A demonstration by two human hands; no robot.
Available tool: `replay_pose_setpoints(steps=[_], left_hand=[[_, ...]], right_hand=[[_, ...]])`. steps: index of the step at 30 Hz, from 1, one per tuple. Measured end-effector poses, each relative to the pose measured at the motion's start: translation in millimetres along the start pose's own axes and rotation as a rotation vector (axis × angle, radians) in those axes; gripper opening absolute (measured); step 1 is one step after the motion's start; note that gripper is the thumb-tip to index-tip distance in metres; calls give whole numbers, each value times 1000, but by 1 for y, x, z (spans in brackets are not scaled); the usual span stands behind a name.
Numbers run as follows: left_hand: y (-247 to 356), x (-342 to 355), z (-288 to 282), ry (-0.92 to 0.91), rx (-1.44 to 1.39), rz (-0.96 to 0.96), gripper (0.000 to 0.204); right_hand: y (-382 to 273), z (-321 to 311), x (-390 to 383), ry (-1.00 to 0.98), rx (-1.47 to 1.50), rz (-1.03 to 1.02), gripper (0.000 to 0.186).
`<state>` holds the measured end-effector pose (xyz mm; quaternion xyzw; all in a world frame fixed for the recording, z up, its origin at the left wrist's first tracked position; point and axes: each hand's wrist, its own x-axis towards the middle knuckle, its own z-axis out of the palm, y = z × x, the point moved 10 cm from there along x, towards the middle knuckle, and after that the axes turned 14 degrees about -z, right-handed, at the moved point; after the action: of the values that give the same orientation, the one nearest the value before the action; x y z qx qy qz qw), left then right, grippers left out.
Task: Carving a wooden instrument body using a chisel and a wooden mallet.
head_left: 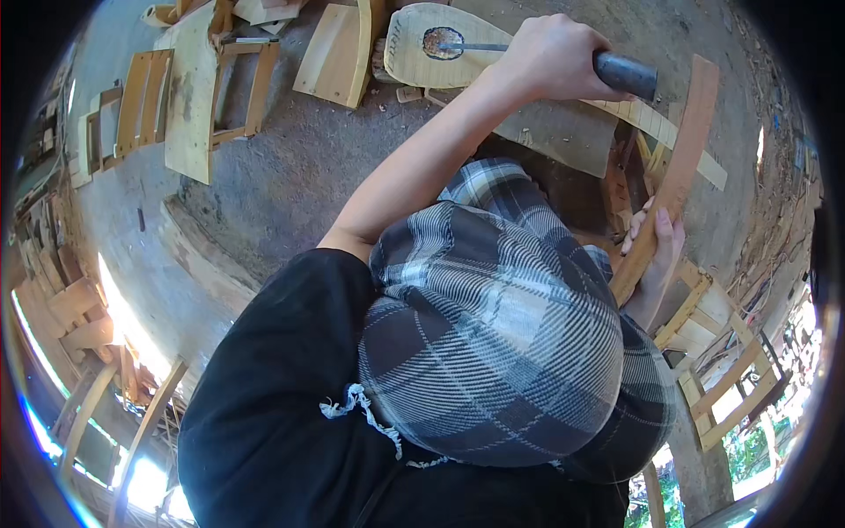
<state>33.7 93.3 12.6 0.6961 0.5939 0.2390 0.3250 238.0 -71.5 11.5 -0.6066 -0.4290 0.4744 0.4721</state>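
Observation:
My left hand [559, 57] reaches out ahead, closed around a thick dark cylinder [627, 76] whose blunt end sticks out to the right. A thin grey metal rod [482, 47] runs leftward from beside this hand; whether it joins the cylinder is hidden. Its far tip rests on a brown patch in a rounded pale wooden board [405, 62]. At the right, my right hand [656, 233] wraps its fingers around a long, slightly curved wooden slat [687, 145], held on a slant with its upper end pointing away. Plaid cloth [493, 326] covers much of the middle.
Wooden frames and panels [189, 106] stand at the far left on the concrete floor [290, 167]. Another pale panel [330, 53] lies beside the rounded board. A wooden frame [735, 378] sits at the right, and stacked wood pieces [79, 308] line the left side.

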Motion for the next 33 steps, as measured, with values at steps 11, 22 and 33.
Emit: replay_pose_setpoints(steps=[11, 22, 33], left_hand=[[-7, -3, -10, 101, -4, 12, 58], [-8, 1, 2, -7, -26, -8, 62], [-11, 3, 23, -146, 28, -48, 65]], right_hand=[[8, 5, 7, -37, 11, -11, 35], [-1, -4, 0, 0, -16, -18, 36], [17, 17, -3, -119, -67, 160, 51]])
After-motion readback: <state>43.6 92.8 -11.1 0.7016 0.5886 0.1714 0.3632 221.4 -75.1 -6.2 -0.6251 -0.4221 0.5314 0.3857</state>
